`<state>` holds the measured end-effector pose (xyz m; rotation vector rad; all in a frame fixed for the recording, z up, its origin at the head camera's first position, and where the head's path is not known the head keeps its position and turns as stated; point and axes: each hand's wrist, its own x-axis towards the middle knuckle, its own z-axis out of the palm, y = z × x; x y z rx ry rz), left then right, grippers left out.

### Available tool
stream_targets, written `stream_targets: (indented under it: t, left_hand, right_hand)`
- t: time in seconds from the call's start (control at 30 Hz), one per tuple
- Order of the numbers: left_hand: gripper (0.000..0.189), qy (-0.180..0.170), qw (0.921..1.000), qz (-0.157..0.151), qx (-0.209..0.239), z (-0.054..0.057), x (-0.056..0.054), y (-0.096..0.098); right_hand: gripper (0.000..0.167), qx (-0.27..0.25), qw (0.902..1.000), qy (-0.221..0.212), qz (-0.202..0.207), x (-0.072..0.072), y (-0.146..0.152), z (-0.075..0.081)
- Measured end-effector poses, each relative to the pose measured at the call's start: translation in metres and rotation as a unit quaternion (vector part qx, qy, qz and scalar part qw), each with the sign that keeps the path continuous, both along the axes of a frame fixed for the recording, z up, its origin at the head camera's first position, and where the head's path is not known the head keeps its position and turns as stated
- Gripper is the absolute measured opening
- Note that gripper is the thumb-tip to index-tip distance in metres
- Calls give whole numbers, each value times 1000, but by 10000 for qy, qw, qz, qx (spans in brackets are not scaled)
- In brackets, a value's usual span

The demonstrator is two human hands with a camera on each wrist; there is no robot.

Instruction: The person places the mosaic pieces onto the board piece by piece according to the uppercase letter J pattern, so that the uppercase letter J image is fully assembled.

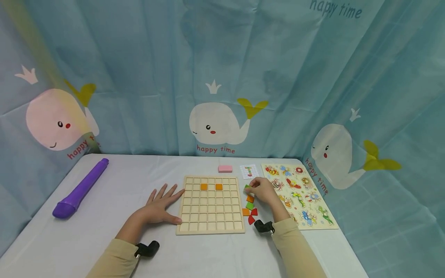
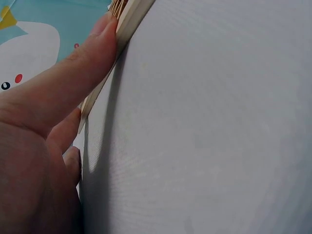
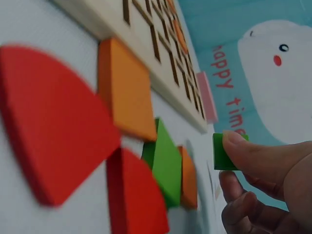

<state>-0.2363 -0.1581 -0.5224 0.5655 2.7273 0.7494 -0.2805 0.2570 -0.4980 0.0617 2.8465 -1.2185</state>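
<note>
Your right hand [image 1: 262, 189] is pinching a green piece [image 3: 219, 155]; your spread left hand [image 1: 158, 207] is touching the grid board [image 1: 212, 233]. 2 orange squares [image 1: 204, 187] are sitting in it, between your hands; seemingly 5 loose pieces [image 1: 246, 212] are lying unplaced, nearer you than the right.

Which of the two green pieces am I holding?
The green piece farther from you, pinched by your right hand; the other green piece lies on the table between two loose orange pieces.
</note>
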Motion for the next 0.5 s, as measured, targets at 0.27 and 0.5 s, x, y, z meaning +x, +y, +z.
stream_targets:
  t: [0.27, 0.5]
  left_hand:
    - [117, 26, 10000, -23, -23, 0, -1, 1]
    - [117, -3, 10000, -6, -18, 1, 0, 1]
  right_hand:
    - [20, -124, 9995, 115, 264, -7, -19, 7]
    - [13, -384, 9972, 137, 632, -13, -39, 11]
